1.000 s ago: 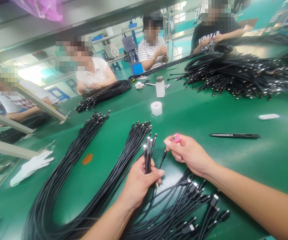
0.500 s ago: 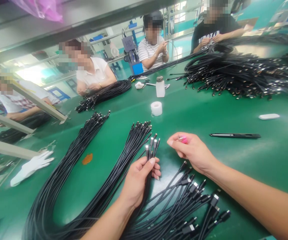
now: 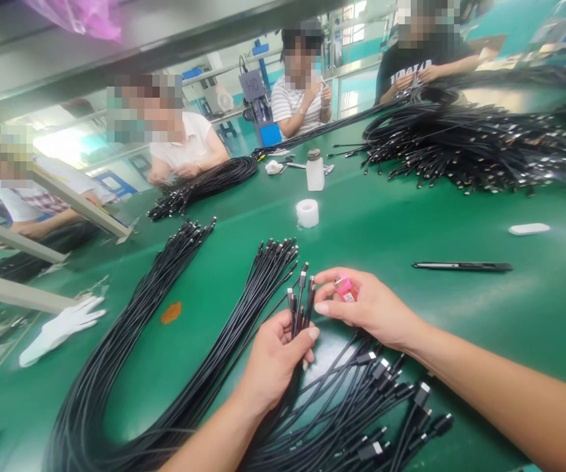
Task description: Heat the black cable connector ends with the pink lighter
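Observation:
My left hand is closed around several black cables, their metal-tipped plugs sticking up above the thumb. Just to the right, my right hand keeps a small pink piece with a metal end and a pale label in its curled fingers. Its thumb and index fingertips reach the rightmost plug in the left hand; whether they grip it I cannot tell. Below both hands lie loose cable ends with black plugs. A bent bundle of black cables curves around on the left.
On the green table are a white tape roll, a white bottle, a black pen-like tool and a white glove. A large cable heap lies at the back right. Several people sit across the table.
My right hand has moved left to the plugs held by my left hand, and the pink piece shows more. The plugs in my left hand have shifted and spread slightly.

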Demonstrator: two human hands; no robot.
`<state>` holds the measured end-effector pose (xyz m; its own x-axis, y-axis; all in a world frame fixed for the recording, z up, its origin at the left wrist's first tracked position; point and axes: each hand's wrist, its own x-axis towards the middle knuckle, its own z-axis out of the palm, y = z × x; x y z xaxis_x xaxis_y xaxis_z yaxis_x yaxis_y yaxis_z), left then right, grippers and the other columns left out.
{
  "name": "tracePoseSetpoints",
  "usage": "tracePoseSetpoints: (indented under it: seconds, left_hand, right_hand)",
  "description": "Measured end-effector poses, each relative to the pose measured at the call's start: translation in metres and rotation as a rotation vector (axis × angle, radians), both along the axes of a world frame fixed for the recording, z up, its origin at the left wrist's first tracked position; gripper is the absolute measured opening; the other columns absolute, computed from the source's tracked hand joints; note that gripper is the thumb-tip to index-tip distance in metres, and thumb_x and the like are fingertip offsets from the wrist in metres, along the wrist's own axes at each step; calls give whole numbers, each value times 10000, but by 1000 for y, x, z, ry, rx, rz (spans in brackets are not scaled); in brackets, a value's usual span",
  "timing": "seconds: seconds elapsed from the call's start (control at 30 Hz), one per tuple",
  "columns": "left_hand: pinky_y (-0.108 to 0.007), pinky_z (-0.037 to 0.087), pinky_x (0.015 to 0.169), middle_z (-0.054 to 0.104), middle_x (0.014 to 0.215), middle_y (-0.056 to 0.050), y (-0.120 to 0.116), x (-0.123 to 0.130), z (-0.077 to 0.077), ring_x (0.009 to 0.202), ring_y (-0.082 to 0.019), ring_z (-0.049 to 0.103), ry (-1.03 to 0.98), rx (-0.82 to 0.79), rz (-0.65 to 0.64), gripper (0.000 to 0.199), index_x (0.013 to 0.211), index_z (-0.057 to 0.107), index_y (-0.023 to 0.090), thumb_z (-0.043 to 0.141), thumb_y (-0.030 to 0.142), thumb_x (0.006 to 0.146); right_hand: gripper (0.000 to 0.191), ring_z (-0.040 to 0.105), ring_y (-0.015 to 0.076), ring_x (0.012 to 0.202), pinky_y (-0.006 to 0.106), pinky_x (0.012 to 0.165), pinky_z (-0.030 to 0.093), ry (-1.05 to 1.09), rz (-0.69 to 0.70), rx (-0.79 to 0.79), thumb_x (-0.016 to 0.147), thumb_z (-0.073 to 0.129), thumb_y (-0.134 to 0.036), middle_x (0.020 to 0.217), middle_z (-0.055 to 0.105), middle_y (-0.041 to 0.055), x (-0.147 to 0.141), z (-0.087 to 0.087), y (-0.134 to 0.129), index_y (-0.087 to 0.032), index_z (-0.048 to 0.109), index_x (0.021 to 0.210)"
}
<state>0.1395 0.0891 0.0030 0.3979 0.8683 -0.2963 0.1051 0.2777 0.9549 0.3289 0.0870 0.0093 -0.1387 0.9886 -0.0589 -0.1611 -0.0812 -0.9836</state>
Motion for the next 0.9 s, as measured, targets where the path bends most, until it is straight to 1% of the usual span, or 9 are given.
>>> tracePoseSetpoints:
  seconds: [0.13, 0.23, 0.37, 0.43, 0.57, 0.73, 0.83, 0.9]
  left_hand:
    - [-183, 404, 496, 538, 683, 23, -2, 2, 1, 536, -76, 522, 64, 50, -45, 288, 890, 600, 138, 729, 371, 783]
    - [-188, 395, 502, 519, 673, 27, -4, 3, 2, 537, -75, 506, 106, 87, -73, 262, 882, 594, 130, 712, 349, 798]
    - [-196, 408, 522, 535, 694, 17, -5, 4, 1, 561, -80, 517, 83, 81, -67, 255, 856, 588, 128, 701, 351, 806]
    - [-196, 410, 528, 544, 691, 14, -4, 4, -1, 572, -83, 519, 54, 64, -47, 260, 857, 589, 128, 699, 358, 809]
    - [-201, 416, 528, 557, 702, 8, -3, 4, -1, 580, -87, 512, 0, 35, -5, 276, 885, 588, 124, 712, 354, 796]
    - [-212, 427, 539, 559, 680, 8, -2, 4, 0, 576, -91, 500, -35, 12, 10, 297, 904, 601, 120, 719, 369, 794]
    - [-220, 440, 584, 573, 703, -3, -2, 4, 1, 618, -97, 513, -41, 25, 25, 296, 921, 636, 112, 711, 373, 805]
    - [-225, 440, 610, 584, 726, -10, -2, 3, 2, 640, -100, 519, -45, 27, 46, 313, 960, 666, 106, 715, 372, 802]
  right_hand:
    - [446, 560, 128, 676, 273, 672, 449, -39, 11, 28, 703, 792, -346, 819, 644, -8, 0, 0, -2, -197, 598, 1076]
    - [377, 575, 141, 734, 277, 717, 455, -126, -25, 75, 707, 792, -333, 840, 650, -3, -1, -1, -2, -195, 621, 1014]
    - [308, 574, 147, 759, 280, 738, 447, -222, -72, 110, 743, 753, -322, 872, 655, 0, -1, -3, -1, -197, 633, 996]
    - [305, 563, 146, 745, 276, 718, 439, -252, -91, 114, 750, 741, -320, 869, 647, -2, -1, -5, 0, -199, 635, 1009]
    - [325, 495, 123, 643, 247, 601, 387, -257, -108, 82, 768, 723, -338, 786, 600, -19, 0, -8, 2, -203, 629, 1048]
    - [307, 389, 92, 543, 223, 517, 313, -214, -102, 58, 775, 724, -353, 666, 511, -49, 0, -6, 1, -193, 623, 1017]
    - [244, 335, 83, 497, 216, 484, 280, -123, -61, 45, 837, 660, -401, 585, 432, -71, -1, -6, 0, -188, 597, 940]
    - [227, 330, 83, 489, 215, 479, 272, -100, -44, 37, 874, 610, -408, 555, 421, -71, -1, -6, -1, -185, 571, 864]
